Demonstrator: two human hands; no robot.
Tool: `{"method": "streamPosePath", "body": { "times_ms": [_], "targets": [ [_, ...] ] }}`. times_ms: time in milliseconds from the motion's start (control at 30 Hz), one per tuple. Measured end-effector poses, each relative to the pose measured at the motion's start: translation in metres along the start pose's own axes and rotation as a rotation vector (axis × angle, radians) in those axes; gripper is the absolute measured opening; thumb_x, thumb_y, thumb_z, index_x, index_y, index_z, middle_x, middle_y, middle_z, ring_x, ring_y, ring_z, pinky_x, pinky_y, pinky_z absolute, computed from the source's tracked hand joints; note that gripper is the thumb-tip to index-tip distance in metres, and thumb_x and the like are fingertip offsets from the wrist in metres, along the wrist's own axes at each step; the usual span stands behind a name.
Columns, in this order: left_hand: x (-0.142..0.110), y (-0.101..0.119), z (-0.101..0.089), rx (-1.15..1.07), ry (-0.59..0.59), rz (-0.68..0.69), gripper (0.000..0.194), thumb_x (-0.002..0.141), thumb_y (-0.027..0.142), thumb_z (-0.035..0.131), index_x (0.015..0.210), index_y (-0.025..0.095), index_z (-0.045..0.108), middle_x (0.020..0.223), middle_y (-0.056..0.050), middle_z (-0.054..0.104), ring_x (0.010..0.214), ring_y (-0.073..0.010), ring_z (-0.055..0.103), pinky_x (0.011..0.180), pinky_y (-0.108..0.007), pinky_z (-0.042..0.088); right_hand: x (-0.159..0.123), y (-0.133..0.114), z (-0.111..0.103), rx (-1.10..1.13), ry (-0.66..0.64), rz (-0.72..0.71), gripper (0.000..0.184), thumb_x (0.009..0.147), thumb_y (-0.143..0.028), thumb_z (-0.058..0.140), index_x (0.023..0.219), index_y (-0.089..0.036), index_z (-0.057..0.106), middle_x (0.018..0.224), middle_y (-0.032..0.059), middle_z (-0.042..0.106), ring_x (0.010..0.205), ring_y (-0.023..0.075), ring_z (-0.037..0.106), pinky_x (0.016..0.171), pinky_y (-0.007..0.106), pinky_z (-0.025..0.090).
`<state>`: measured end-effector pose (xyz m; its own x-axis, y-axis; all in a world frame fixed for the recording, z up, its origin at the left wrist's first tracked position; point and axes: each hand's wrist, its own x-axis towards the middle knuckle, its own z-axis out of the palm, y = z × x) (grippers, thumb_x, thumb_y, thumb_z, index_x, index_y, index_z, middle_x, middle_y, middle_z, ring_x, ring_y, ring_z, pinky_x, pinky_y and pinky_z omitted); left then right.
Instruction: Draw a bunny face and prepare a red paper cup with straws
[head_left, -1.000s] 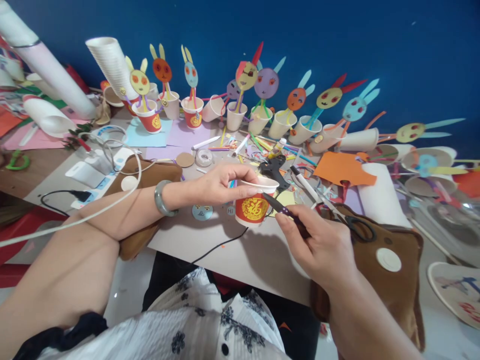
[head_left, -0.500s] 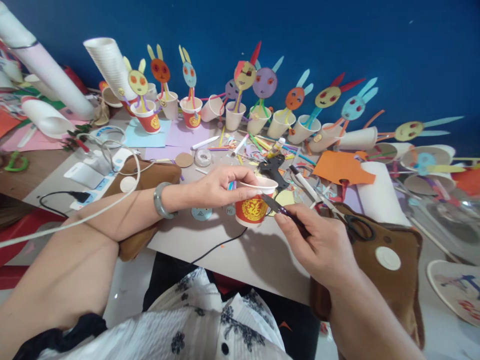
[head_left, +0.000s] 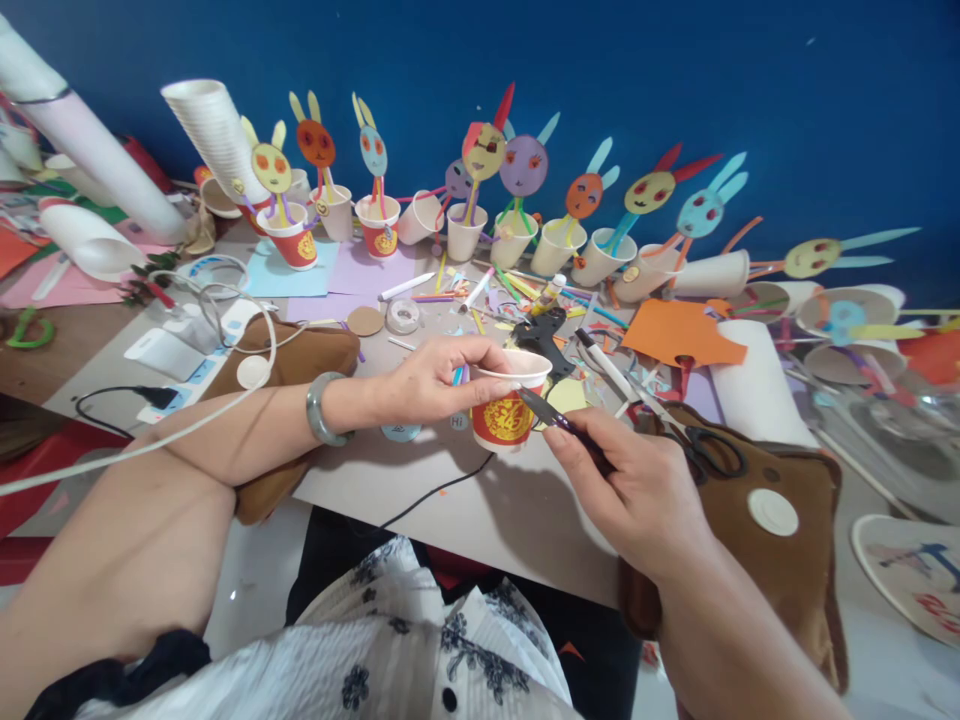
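Note:
My left hand pinches the rim of a red-and-white paper cup with a gold emblem, its thumb outside and its fingers over the rim. In my right hand is a dark-handled knife, its tip against the right side of the cup's wall. Whether the blade has pierced the wall cannot be made out. Just left of the cup, partly under my left hand, lie a light-blue paper disc and a small round "Hi" label.
Paper rabbit figures stand in several cups along the blue wall, including a red cup. Behind my hands lie a black glue gun, markers and paper scraps. Black-handled scissors rest on a brown cushion. A white cable crosses the left side.
The knife tip has shifted slightly left and down along the cup's side. Both hands keep their hold, and the whole view has drifted a little.

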<state>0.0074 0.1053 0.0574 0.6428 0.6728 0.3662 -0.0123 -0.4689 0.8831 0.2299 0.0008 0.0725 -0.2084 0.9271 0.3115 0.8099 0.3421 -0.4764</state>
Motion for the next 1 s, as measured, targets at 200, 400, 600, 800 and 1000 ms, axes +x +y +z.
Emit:
{"method": "streamPosePath", "body": {
  "times_ms": [200,400,600,800,1000],
  "targets": [
    [-0.002,-0.002,0.002,-0.038,0.022,-0.022,0.026,0.092,0.04,0.067,0.087,0.015,0.067,0.081,-0.004,0.072,0.069,-0.0096,0.062,0.067,-0.021,0.051,-0.001,0.0,-0.001,0.041,0.002,0.015,0.026,0.098,-0.04,0.057,0.083,-0.019,0.063,0.052,-0.0063,0.052,0.045,0.0076,0.045,0.048,0.022,0.034],
    [-0.002,-0.002,0.005,-0.181,0.027,-0.065,0.025,0.091,0.039,0.07,0.086,0.014,0.066,0.078,-0.001,0.067,0.067,-0.0076,0.057,0.067,-0.02,0.05,0.003,-0.001,-0.002,0.163,-0.008,0.035,0.024,0.097,-0.035,0.058,0.08,-0.019,0.063,0.054,-0.0059,0.052,0.047,0.0077,0.045,0.048,0.021,0.036],
    [-0.002,0.003,0.007,-0.379,0.005,-0.125,0.026,0.09,0.037,0.072,0.084,0.014,0.063,0.073,0.001,0.062,0.064,-0.006,0.055,0.06,-0.017,0.047,0.006,0.0,0.002,0.184,0.031,0.018,0.024,0.096,-0.032,0.06,0.075,-0.019,0.062,0.053,-0.0055,0.052,0.047,0.0076,0.045,0.046,0.02,0.036],
    [-0.001,0.006,0.007,-0.527,-0.017,-0.207,0.033,0.086,0.042,0.077,0.081,0.014,0.06,0.071,0.002,0.06,0.062,-0.0058,0.054,0.058,-0.017,0.046,0.003,0.0,0.009,0.028,0.18,-0.133,0.017,0.096,-0.026,0.062,0.08,-0.019,0.062,0.055,-0.0062,0.056,0.044,0.0056,0.045,0.047,0.02,0.035],
    [0.001,0.011,0.005,-0.59,-0.042,-0.268,0.036,0.082,0.045,0.08,0.081,0.014,0.062,0.074,0.001,0.063,0.066,-0.0068,0.056,0.061,-0.019,0.047,0.004,0.007,0.011,-0.228,0.304,-0.333,0.013,0.095,-0.024,0.063,0.084,-0.017,0.061,0.056,-0.005,0.053,0.045,0.0075,0.044,0.05,0.023,0.034]
  ]
}}
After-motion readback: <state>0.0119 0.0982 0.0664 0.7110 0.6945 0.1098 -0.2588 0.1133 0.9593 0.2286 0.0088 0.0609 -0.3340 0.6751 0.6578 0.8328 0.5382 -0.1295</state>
